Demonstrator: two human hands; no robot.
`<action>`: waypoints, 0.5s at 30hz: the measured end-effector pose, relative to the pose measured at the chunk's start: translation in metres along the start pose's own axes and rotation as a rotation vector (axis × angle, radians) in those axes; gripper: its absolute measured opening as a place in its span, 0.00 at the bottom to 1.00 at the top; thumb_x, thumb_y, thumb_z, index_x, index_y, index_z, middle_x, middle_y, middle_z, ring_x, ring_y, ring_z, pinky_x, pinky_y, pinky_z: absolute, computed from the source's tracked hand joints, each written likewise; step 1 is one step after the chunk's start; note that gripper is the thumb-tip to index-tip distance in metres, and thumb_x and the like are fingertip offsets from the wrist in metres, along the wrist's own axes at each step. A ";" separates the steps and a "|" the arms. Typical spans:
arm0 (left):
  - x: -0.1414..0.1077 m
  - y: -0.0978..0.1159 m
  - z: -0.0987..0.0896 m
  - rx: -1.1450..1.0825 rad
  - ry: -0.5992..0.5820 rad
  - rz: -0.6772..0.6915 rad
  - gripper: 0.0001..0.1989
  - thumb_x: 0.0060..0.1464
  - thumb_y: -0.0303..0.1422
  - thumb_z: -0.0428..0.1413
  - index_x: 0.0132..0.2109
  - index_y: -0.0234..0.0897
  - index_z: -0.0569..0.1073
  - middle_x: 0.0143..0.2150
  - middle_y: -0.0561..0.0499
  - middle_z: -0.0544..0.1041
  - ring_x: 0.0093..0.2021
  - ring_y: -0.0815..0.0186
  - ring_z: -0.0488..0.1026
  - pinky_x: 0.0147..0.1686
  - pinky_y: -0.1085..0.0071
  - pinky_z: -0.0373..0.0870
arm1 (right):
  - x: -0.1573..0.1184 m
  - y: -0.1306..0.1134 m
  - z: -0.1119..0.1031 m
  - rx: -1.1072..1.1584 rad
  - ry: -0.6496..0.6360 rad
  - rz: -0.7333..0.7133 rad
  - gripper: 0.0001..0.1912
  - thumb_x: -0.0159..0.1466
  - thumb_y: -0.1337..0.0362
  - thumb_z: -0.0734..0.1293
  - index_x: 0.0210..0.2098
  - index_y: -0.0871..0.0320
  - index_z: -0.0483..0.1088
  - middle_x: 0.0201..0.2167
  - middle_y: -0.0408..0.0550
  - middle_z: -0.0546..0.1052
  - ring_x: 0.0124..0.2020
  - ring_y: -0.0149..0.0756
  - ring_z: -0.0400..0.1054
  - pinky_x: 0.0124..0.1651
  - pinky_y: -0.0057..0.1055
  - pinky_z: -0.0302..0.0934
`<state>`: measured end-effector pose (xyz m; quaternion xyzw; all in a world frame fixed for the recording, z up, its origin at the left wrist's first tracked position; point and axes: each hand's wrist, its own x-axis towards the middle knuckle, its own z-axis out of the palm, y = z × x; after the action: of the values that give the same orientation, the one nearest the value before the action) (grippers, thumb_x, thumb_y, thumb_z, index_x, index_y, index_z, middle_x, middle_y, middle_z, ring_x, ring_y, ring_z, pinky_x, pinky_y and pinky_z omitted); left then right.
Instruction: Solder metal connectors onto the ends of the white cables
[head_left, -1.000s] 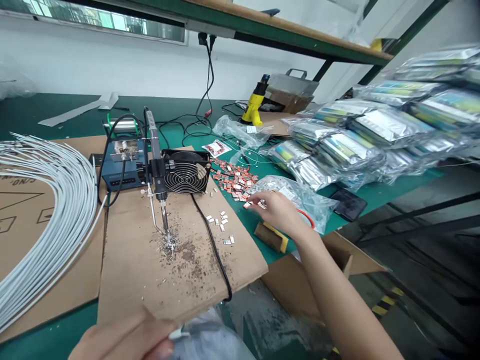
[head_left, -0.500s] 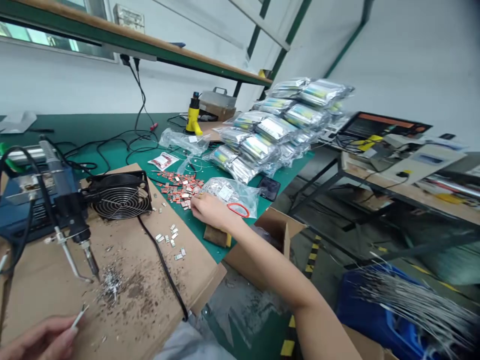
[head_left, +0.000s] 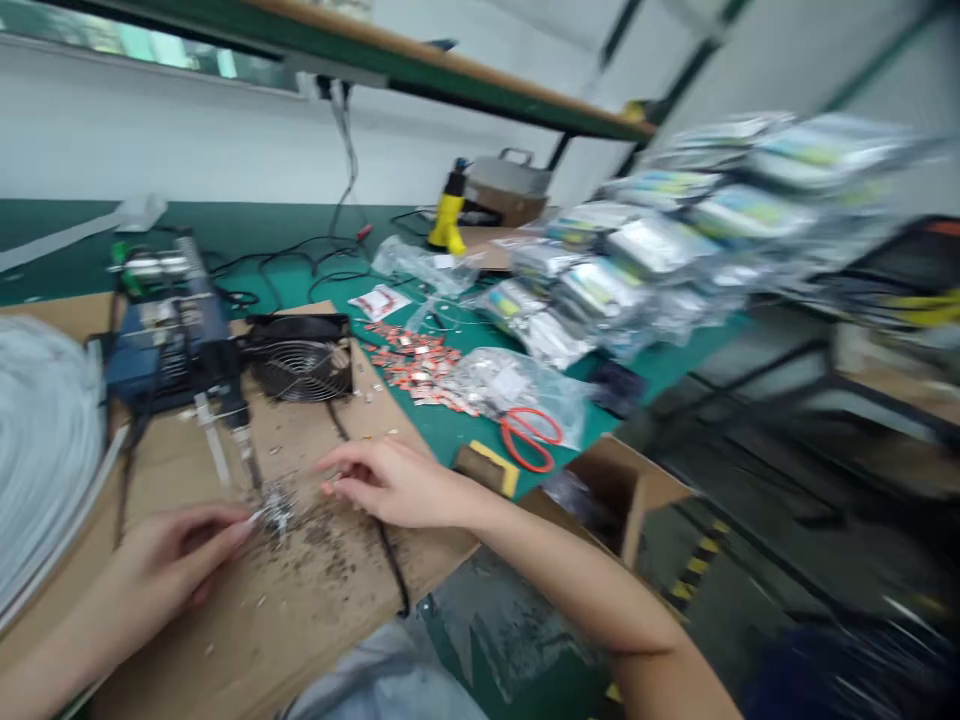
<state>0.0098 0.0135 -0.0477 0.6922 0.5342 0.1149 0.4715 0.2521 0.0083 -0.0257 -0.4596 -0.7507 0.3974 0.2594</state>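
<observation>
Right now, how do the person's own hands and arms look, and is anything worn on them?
The left hand and right hand are ungloved, with no watch or bracelet visible. The right forearm is bare; no sleeve shows on the left forearm either. Pale grey-blue cloth, likely clothing, shows below.

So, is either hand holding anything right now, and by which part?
The left hand pinches a thin white cable close to its tip. As for the right hand, the blur makes it impossible to tell whether anything is held.
</observation>
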 end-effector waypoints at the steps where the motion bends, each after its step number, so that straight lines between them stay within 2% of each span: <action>1: -0.001 0.009 0.000 -0.038 -0.006 -0.020 0.19 0.50 0.45 0.51 0.35 0.31 0.74 0.22 0.53 0.68 0.17 0.73 0.60 0.15 0.79 0.55 | 0.004 0.002 0.007 0.099 -0.023 0.044 0.09 0.59 0.68 0.62 0.39 0.61 0.68 0.22 0.43 0.73 0.21 0.27 0.66 0.25 0.24 0.60; 5: -0.002 0.018 -0.001 -0.137 -0.009 -0.025 0.17 0.53 0.42 0.50 0.38 0.31 0.74 0.19 0.56 0.64 0.17 0.74 0.58 0.16 0.79 0.53 | 0.021 0.011 0.026 0.389 -0.134 0.191 0.07 0.58 0.63 0.63 0.31 0.62 0.64 0.21 0.43 0.71 0.17 0.24 0.64 0.20 0.23 0.62; 8: -0.005 0.016 -0.002 -0.172 -0.003 -0.022 0.16 0.54 0.40 0.50 0.38 0.31 0.75 0.19 0.57 0.64 0.17 0.75 0.57 0.16 0.78 0.52 | 0.031 0.011 0.036 0.504 -0.159 0.259 0.08 0.57 0.62 0.64 0.32 0.62 0.64 0.24 0.44 0.72 0.17 0.22 0.64 0.21 0.22 0.63; 11: -0.007 0.017 -0.003 -0.155 0.027 0.013 0.14 0.55 0.38 0.50 0.38 0.33 0.75 0.20 0.55 0.68 0.18 0.74 0.58 0.18 0.77 0.55 | 0.035 0.009 0.043 0.645 -0.145 0.321 0.11 0.54 0.62 0.66 0.34 0.62 0.65 0.24 0.44 0.73 0.18 0.22 0.66 0.22 0.20 0.63; 15: -0.006 0.016 -0.003 -0.139 0.086 0.088 0.11 0.55 0.36 0.51 0.37 0.36 0.76 0.31 0.52 0.77 0.28 0.70 0.66 0.27 0.75 0.61 | 0.038 0.008 0.047 0.814 -0.115 0.386 0.15 0.49 0.60 0.72 0.31 0.61 0.67 0.23 0.43 0.75 0.17 0.22 0.66 0.20 0.19 0.63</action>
<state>0.0155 0.0106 -0.0322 0.6751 0.5139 0.2017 0.4894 0.2036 0.0276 -0.0574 -0.4288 -0.4472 0.7262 0.2980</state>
